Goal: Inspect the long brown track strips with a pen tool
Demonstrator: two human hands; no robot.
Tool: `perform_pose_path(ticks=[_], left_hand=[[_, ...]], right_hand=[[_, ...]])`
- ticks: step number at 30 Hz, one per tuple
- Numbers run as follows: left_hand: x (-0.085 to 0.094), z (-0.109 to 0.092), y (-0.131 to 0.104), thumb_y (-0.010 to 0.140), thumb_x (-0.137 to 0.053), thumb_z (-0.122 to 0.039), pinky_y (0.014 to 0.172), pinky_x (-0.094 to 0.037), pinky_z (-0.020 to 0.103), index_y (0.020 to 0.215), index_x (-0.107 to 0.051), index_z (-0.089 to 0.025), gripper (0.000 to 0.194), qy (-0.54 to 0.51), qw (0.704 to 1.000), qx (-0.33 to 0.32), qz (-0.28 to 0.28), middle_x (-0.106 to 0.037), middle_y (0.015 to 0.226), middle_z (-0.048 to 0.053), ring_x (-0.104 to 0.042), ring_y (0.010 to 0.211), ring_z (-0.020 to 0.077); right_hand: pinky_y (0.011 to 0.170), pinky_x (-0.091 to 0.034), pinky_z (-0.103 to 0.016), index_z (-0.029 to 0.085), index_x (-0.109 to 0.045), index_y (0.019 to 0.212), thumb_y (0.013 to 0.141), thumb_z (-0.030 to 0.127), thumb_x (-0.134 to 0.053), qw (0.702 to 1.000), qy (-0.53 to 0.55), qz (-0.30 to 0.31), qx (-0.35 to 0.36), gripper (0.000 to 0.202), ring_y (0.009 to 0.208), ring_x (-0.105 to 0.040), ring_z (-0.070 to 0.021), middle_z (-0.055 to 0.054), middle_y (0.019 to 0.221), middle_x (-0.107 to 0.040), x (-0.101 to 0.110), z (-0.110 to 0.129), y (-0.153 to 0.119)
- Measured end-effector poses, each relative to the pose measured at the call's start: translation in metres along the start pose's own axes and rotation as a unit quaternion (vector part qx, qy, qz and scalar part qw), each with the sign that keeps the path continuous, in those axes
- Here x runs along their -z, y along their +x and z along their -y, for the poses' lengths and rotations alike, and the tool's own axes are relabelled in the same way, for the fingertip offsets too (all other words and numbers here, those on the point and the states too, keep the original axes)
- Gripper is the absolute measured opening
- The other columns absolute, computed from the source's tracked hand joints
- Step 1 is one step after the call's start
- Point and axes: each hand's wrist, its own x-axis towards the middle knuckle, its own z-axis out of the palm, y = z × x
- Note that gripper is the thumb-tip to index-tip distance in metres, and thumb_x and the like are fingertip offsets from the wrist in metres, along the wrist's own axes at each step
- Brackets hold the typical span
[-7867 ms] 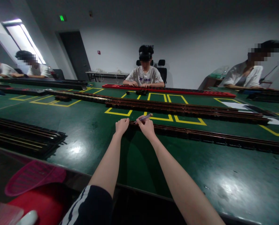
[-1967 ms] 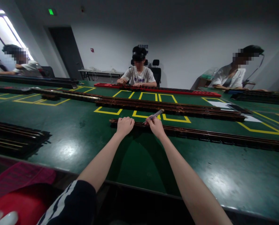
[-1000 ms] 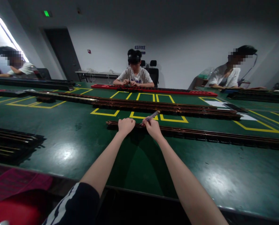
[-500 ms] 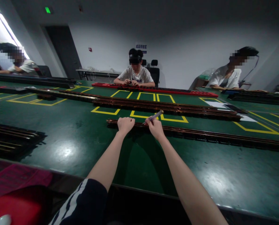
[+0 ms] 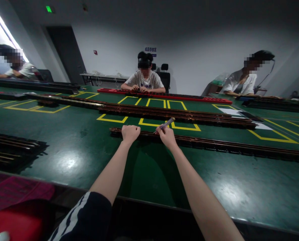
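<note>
A long dark strip with coppery edges [image 5: 215, 144] lies across the green table [image 5: 89, 160] in front of me. My left hand [image 5: 130, 134] is closed around it near its left end. Farther right, my right hand [image 5: 166, 135] pinches a pen [image 5: 167, 124], its back end pointing up and to the right. The pen's tip is down at the strip, between my two hands; whether it touches is too small to tell.
Beyond lies a bundle of similar strips [image 5: 177, 114] over yellow tape outlines. More dark strips [image 5: 11, 149] lie at the left. A red rail [image 5: 189, 97] crosses the far side, where a person [image 5: 145, 80] sits. Two other people sit at far left and right.
The near strip and my left hand have shifted slightly left. My right hand stays almost in place with the pen.
</note>
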Motion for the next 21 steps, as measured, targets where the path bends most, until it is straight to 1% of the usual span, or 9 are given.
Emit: perform_pose_path(ticks=[3,6,8,12,15,17,21], left_hand=[[0.0,0.001,-0.003,0.089,-0.028,-0.031,0.086,-0.04,0.042,0.064,-0.067,-0.018,0.048,-0.021,0.999,-0.022,-0.01,-0.07,0.07,0.009,-0.06,0.065,0.0191],[0.0,0.001,-0.005,0.089,-0.031,-0.03,0.096,-0.034,0.046,0.069,-0.067,-0.018,0.043,-0.04,0.998,-0.038,-0.016,-0.072,0.077,0.008,-0.062,0.071,0.0189],[0.0,0.0,-0.006,0.089,-0.033,-0.029,0.099,-0.031,0.047,0.073,-0.068,-0.018,0.04,-0.039,0.998,-0.039,-0.021,-0.072,0.081,0.009,-0.063,0.075,0.0197],[-0.004,-0.01,-0.009,0.09,-0.031,-0.028,0.097,-0.031,0.047,0.076,-0.069,-0.017,0.042,-0.011,0.997,-0.044,-0.057,-0.073,0.086,0.01,-0.064,0.078,0.022],[-0.006,-0.02,-0.011,0.092,-0.03,-0.03,0.096,-0.033,0.046,0.079,-0.071,-0.017,0.044,-0.01,0.995,-0.067,-0.068,-0.073,0.09,0.011,-0.065,0.081,0.0229],[-0.006,-0.025,-0.012,0.092,-0.03,-0.03,0.092,-0.035,0.045,0.08,-0.071,-0.017,0.045,-0.01,0.996,-0.072,-0.059,-0.073,0.095,0.012,-0.064,0.085,0.0241],[-0.003,-0.028,-0.012,0.092,-0.029,-0.029,0.082,-0.04,0.042,0.08,-0.072,-0.015,0.047,0.01,0.997,-0.072,-0.012,-0.073,0.095,0.014,-0.064,0.087,0.0259]], right_hand=[[0.07,-0.055,-0.039,0.017,-0.062,0.08,0.089,0.028,-0.054,1.0,-0.01,-0.014,0.004,0.016,0.072,-0.066,-0.0229,-0.007,0.075,-0.068,0.004,0.0,0.001],[0.07,-0.054,-0.04,0.018,-0.062,0.077,0.089,0.026,-0.054,0.999,-0.018,-0.027,0.015,0.016,0.071,-0.066,-0.0236,-0.007,0.071,-0.066,0.007,0.0,0.003],[0.069,-0.054,-0.039,0.018,-0.062,0.077,0.089,0.025,-0.053,0.999,-0.021,-0.029,0.023,0.016,0.07,-0.066,-0.0234,-0.007,0.071,-0.066,0.009,-0.001,0.003],[0.071,-0.054,-0.04,0.019,-0.062,0.076,0.088,0.026,-0.053,0.998,-0.028,-0.024,0.041,0.017,0.07,-0.065,-0.0236,-0.007,0.071,-0.066,0.009,-0.002,0.004],[0.072,-0.054,-0.04,0.019,-0.061,0.075,0.087,0.025,-0.054,0.998,-0.027,-0.017,0.047,0.015,0.07,-0.065,-0.0238,-0.007,0.072,-0.067,0.008,-0.003,0.004],[0.072,-0.054,-0.04,0.02,-0.06,0.075,0.087,0.026,-0.054,0.999,-0.016,-0.011,0.047,0.015,0.07,-0.065,-0.0235,-0.006,0.072,-0.068,0.007,-0.003,0.003],[0.073,-0.054,-0.041,0.021,-0.058,0.076,0.088,0.027,-0.052,0.999,0.015,-0.005,0.034,0.014,0.069,-0.065,-0.023,-0.005,0.071,-0.067,0.006,-0.004,0.002]])
